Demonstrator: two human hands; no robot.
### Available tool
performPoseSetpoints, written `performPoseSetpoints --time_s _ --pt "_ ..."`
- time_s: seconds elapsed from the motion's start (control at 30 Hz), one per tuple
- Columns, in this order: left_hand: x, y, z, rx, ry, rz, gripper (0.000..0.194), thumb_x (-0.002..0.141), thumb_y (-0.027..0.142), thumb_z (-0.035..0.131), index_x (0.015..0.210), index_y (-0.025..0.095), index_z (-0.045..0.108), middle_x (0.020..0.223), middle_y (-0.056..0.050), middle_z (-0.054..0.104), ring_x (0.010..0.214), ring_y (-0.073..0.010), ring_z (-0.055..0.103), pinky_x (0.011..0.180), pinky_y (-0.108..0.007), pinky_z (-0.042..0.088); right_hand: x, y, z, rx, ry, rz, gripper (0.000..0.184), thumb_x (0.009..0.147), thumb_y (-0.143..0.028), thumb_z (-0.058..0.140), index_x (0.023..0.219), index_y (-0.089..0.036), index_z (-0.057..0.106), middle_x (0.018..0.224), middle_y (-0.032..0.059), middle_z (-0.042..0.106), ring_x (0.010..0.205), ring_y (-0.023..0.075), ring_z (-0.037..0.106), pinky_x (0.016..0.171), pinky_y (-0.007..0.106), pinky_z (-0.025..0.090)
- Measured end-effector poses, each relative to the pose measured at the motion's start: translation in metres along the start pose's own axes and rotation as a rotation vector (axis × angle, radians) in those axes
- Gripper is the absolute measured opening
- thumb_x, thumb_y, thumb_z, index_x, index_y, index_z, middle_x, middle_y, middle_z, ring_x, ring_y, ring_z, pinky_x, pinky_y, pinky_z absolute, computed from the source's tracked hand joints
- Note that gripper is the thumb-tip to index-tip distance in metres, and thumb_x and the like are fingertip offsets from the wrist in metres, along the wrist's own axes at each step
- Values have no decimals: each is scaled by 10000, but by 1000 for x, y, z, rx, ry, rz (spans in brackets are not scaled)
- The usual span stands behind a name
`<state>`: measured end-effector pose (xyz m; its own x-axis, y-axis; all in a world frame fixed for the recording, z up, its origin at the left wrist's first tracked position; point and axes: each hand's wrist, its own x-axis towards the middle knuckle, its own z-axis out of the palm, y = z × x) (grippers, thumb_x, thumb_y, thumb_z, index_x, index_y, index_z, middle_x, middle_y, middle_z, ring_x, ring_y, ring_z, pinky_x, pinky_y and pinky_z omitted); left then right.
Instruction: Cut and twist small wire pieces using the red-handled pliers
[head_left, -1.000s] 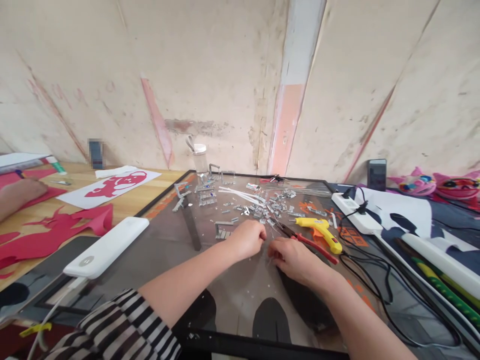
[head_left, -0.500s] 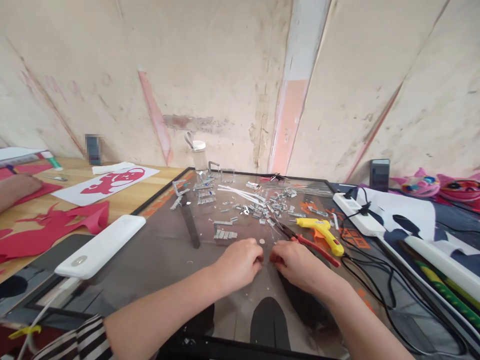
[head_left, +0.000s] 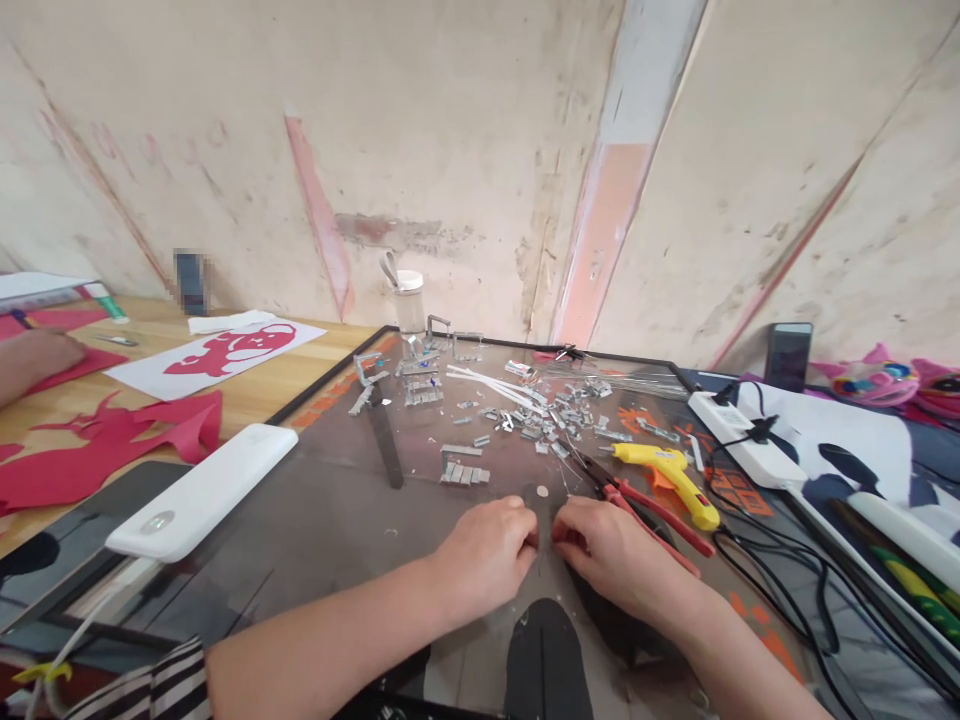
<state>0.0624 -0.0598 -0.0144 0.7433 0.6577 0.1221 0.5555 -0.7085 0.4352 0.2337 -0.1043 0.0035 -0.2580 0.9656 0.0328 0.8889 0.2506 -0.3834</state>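
My left hand [head_left: 491,548] and my right hand [head_left: 606,540] face each other low over the dark glass-topped table [head_left: 330,530], a small gap between them. Fingers of both are curled into a pinch. Whatever they hold is too small or too hidden to name. Red-handled pliers [head_left: 660,520] lie just beyond my right hand, jaws pointing away from me. Ahead of my left hand stands a small grey assembled piece [head_left: 465,470] with a row of flat segments. Farther off, small grey metallic pieces [head_left: 551,415] are scattered beside white strips [head_left: 499,388].
A yellow glue gun [head_left: 664,475] and a white power strip [head_left: 750,440] with black cables lie right. A white power bank [head_left: 202,490] sits left. A lidded clear jar [head_left: 410,305] stands behind. Another person's hand [head_left: 45,360] rests near red cut-outs [head_left: 120,445].
The view has shifted a little, so the table's contents appear farther right. My hands remain close together in a pinch. More of the pliers' second handle shows beside my right hand.
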Motion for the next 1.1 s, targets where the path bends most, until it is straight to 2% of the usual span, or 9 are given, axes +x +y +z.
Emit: performPoseSetpoints --time_s 0.1,0.27,0.57,0.87,1.0,1.1 --pt "2 -3 1 -66 10 -31 94 738 165 494 736 180 587 757 -17 565 683 -136 533 601 -235 360 0 -2 -1 9 -12 2 143 716 -96 449 651 -189 536 705 -2 582 657 128 521 588 220 340" --pt "4 -7 -2 -152 -16 -9 93 720 169 529 763 185 609 748 -8 560 672 -125 524 599 -222 361 1 -2 0 27 -16 -3 125 747 -113 453 694 -186 539 743 11 578 698 139 525 610 223 354" --pt "2 -8 -1 -126 5 16 63 726 184 535 748 185 594 721 2 554 654 -126 510 576 -227 332 1 -2 5 72 -18 -45 141 762 -89 439 706 -185 526 733 3 558 680 129 512 619 225 359" --pt "1 -8 1 -89 17 57 64 741 173 520 727 182 581 714 5 545 653 -123 501 565 -227 310 0 -4 2 93 -47 -51 175 720 -56 441 714 -188 556 734 -8 570 666 113 509 611 210 355" --pt "1 -8 -1 -133 12 68 84 742 182 518 712 183 597 712 4 537 647 -117 498 572 -221 320 -1 -4 1 102 -38 -53 173 706 -46 443 682 -187 542 702 -16 562 637 106 497 579 204 339" --pt "1 -8 -5 -222 26 29 71 717 191 543 711 186 613 739 6 539 650 -107 499 575 -210 331 -2 -3 -1 111 -10 -47 163 713 -55 452 683 -188 541 693 -17 554 635 108 493 572 207 335"
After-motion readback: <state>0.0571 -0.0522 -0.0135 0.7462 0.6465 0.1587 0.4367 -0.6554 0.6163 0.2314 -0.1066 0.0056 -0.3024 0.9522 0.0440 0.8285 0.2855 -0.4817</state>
